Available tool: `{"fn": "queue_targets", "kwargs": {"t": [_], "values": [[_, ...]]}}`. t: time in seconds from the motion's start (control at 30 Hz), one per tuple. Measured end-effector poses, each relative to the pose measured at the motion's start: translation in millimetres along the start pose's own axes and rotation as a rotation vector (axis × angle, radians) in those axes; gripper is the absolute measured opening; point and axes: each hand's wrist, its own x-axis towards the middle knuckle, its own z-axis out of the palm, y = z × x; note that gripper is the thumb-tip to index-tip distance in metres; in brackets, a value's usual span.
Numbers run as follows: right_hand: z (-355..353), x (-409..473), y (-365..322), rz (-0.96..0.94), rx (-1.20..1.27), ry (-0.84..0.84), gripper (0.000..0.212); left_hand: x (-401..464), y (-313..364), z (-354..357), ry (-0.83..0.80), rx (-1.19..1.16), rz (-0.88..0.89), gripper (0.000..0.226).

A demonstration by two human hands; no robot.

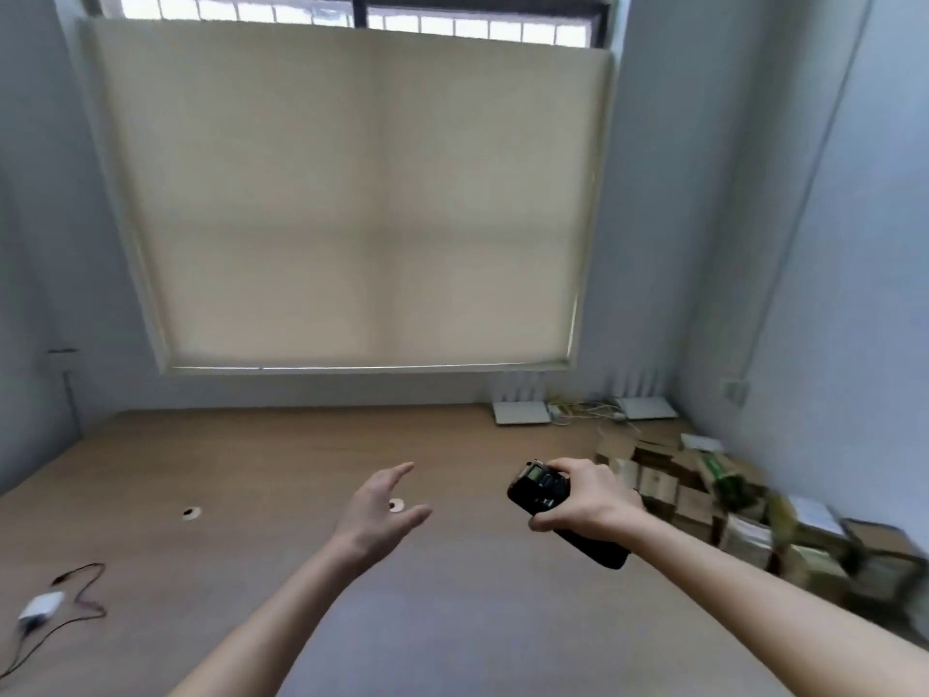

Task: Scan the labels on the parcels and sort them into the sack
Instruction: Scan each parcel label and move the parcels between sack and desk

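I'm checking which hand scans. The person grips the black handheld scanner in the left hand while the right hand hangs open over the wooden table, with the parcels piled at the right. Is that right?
Not quite: the hands are swapped. The head view shows the right hand gripping the black scanner and the left hand open over the wooden table. The parcels are indeed piled at the right.

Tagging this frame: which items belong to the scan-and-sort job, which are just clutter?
Job: scanner held in right hand; parcels piled at right; left hand open, empty.
Clutter: two routers, cables, white adapter with wire.
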Motion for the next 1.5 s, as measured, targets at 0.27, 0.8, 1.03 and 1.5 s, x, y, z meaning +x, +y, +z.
{"fn": "queue_targets", "kwargs": {"t": [0.27, 0.8, 1.03, 1.5], "values": [[-60, -17, 208, 0.391, 0.043, 0.151, 0.091, 81, 139, 177, -0.287, 0.047, 0.231, 0.081], [-79, 69, 502, 0.785, 0.117, 0.171, 0.091, 222, 271, 515, -0.635, 0.031, 0.332, 0.069], [-50, 95, 604, 0.919, 0.188, 0.068, 0.096, 233, 288, 633, -0.761, 0.047, 0.268, 0.062], [-26, 233, 759, 0.643, 0.317, -0.139, 0.086, 266, 324, 804, -0.803, -0.175, -0.271, 0.065]]}}
